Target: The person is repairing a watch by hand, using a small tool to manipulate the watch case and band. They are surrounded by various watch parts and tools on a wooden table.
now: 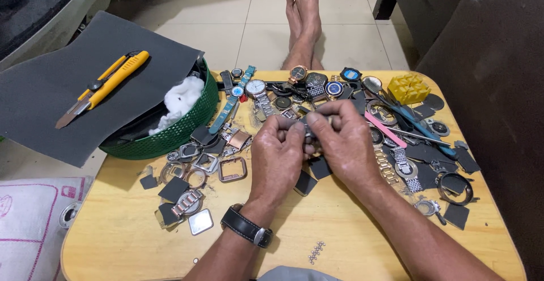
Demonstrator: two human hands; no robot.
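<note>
Both hands, left hand (276, 151) and right hand (344, 139), pinch a small watch part (307, 129); slippage risks loss among worktop (124, 218) clutter.

Green basket (170, 136), yellow knife (110, 79) (grey sheet (51, 105) beneath)

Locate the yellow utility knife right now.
Head view, upper left: the yellow utility knife lies on a grey sheet over the green basket, left of both hands.
</note>
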